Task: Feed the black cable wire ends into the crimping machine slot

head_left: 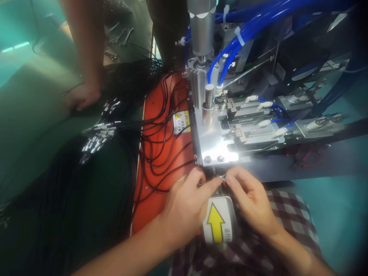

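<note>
My left hand (pixel 188 201) pinches a thin black cable just below the front edge of the metal machine (pixel 212 142). From its fingertips stick out small coloured wires (pixel 223 180), a red one among them. My right hand (pixel 250 195) has thumb and index finger pressed together at those wire ends. Both hands are above a white label with a yellow arrow (pixel 216 222). Several black cables (pixel 161 153) curve over the orange plate (pixel 172 153) left of the machine.
A bundle of black cables with shiny metal ends (pixel 97 140) rests on the dark green table (pixel 71 184). Another person's hand (pixel 83 96) leans there at the upper left, near wrenches (pixel 126 36). Blue air hoses (pixel 258 27) run above the machine.
</note>
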The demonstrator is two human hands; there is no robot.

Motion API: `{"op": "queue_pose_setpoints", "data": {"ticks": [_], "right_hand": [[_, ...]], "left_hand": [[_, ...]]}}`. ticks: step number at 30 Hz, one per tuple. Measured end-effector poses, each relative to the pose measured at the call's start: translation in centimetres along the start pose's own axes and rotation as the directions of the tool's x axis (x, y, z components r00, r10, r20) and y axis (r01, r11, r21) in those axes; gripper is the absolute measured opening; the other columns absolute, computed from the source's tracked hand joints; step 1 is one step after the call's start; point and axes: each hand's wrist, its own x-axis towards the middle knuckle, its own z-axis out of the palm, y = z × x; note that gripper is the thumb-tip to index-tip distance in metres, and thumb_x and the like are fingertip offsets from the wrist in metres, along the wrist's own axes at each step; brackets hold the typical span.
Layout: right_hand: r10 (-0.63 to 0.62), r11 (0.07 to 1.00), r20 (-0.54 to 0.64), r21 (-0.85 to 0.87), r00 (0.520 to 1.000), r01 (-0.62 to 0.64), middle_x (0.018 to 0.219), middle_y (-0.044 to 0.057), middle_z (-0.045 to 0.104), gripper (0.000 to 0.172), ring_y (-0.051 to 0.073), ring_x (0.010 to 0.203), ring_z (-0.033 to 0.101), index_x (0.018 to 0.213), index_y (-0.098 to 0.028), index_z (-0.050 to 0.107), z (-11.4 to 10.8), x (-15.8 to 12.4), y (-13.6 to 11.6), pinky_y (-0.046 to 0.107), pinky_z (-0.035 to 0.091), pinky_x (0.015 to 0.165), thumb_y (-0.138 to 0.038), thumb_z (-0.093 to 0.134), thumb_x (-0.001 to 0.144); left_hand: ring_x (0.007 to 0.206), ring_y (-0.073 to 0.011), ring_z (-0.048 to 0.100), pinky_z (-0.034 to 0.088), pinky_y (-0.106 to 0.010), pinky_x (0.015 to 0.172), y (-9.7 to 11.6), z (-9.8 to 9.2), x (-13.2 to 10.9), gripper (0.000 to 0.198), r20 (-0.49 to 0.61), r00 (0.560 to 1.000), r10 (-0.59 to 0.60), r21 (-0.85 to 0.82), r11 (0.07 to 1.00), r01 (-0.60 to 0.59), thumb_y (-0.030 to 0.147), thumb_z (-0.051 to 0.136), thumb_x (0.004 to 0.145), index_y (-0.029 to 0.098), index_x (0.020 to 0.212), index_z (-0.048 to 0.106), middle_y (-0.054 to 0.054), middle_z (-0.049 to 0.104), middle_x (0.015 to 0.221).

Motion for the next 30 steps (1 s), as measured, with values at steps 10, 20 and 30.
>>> {"op": "queue_pose_setpoints", "data": {"ticks": [10, 20, 30], "right_hand": [[0.000, 0.997, 0.008, -0.081, 1.000, 0.000, 0.070, 0.000, 0.051, 0.020, 0.015, 0.065, 0.049, 0.076, -0.020, 0.052, -0.1, -0.1, -0.1, 0.025, 0.040, 0.056, -0.027, 0.047, 0.094], [-0.140, 0.928, 0.051, -0.342, 0.989, 0.149, 0.069, 0.001, 0.051, 0.020, 0.016, 0.065, 0.049, 0.074, -0.021, 0.050, -0.7, 0.1, -1.1, 0.029, 0.038, 0.061, -0.021, 0.046, 0.093], [-0.179, 0.908, 0.071, -0.372, 0.981, 0.192, 0.071, 0.001, 0.051, 0.019, 0.016, 0.066, 0.049, 0.074, -0.020, 0.050, -0.9, 0.0, -1.2, 0.030, 0.039, 0.062, -0.019, 0.046, 0.093]], "left_hand": [[0.065, -0.0143, 0.054, 0.049, -0.024, 0.056, 0.2, -0.3, 0.3, 0.030, 0.017, 1.000, 0.008, 0.041, 0.999, -0.009, 0.015, 0.044, 0.091, 0.016, 0.111, 0.066, -0.005, 0.053, 0.078], [0.060, -0.0150, 0.054, 0.047, -0.024, 0.052, 0.8, -0.9, 0.7, 0.032, 0.135, 0.991, 0.017, 0.248, 0.967, -0.051, 0.018, 0.039, 0.093, 0.016, 0.111, 0.065, -0.006, 0.055, 0.078], [0.061, -0.0187, 0.056, 0.049, -0.029, 0.052, 0.7, -0.8, 0.8, 0.032, 0.145, 0.989, 0.034, 0.231, 0.971, -0.067, 0.019, 0.039, 0.093, 0.014, 0.107, 0.067, -0.007, 0.056, 0.078]]}}
